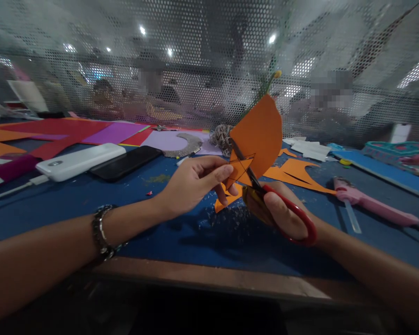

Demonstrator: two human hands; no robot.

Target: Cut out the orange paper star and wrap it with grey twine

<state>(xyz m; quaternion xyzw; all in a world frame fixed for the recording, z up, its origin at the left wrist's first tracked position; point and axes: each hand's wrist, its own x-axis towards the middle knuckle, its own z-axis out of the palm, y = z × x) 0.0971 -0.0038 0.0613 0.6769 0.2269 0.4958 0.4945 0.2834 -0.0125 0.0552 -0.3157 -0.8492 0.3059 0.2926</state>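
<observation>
Above the blue tabletop, my left hand [199, 179] pinches the lower left corner of a sheet of orange paper [261, 132] between thumb and fingers. Dark drawn lines cross each other near that corner. My right hand [277, 204] grips red-handled scissors [309, 228], thumb through one loop. The dark blades lie across the paper, between its lined corner and the larger rounded part. My palm and the paper hide part of the scissors. Below the hands lies an orange paper scrap [226, 199], with small pale bits scattered round it.
A pink glue gun [380, 207] and orange offcuts [293, 173] lie at right. To the left are a white power bank [82, 160], a black phone [125, 163] and coloured sheets [70, 135]. Tangled grey cord [221, 138] sits behind, before a perforated metal screen [202, 56].
</observation>
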